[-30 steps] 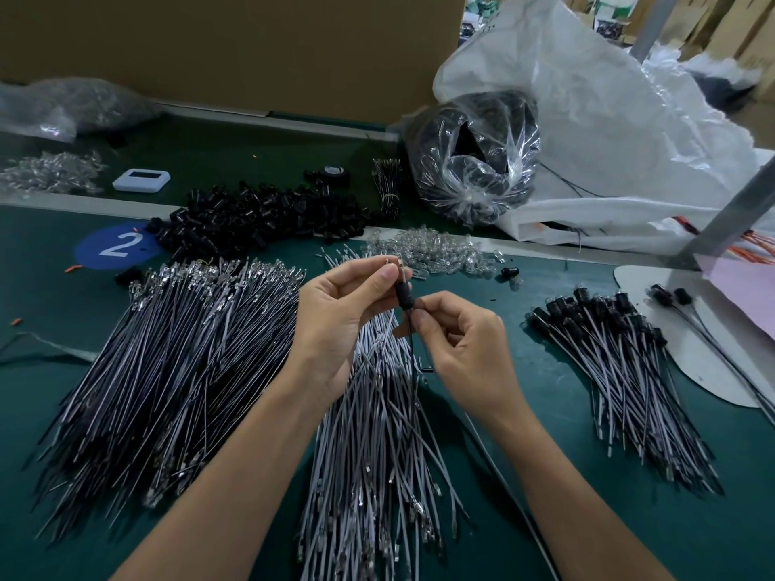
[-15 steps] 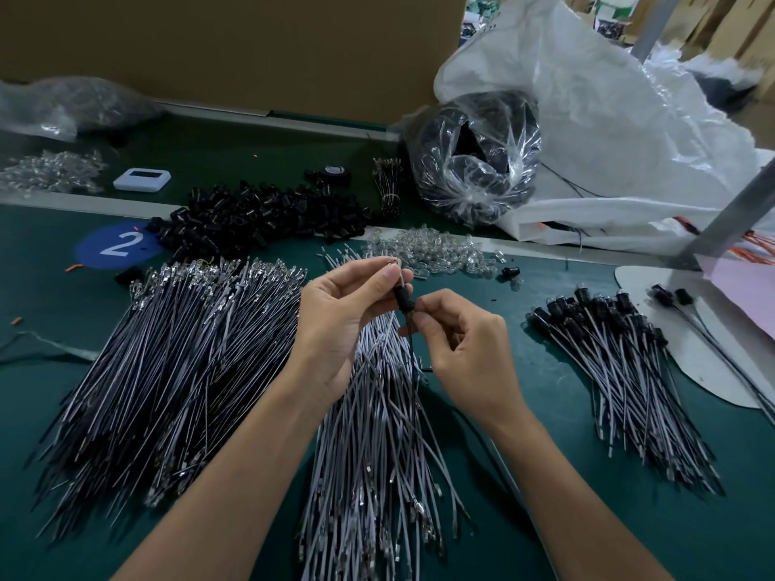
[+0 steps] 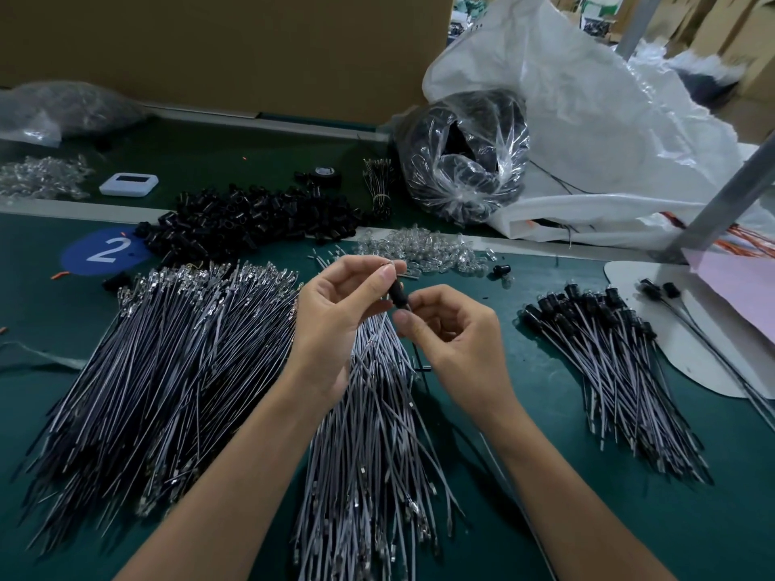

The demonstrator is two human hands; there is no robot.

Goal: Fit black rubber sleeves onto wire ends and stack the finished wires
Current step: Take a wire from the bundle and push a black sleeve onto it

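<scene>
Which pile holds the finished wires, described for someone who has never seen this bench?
Start at the big white sack at the back right, then drop to the green mat beside the right hand. The finished wires lie fanned there; unlike the two larger bundles further left, their far ends wear black sleeves.

Left hand (image 3: 335,312) pinches wire tip; right hand (image 3: 453,329) grips black sleeve (image 3: 396,292).

Black sleeves (image 3: 251,220), grey wires (image 3: 167,362), green table (image 3: 524,413).
</scene>
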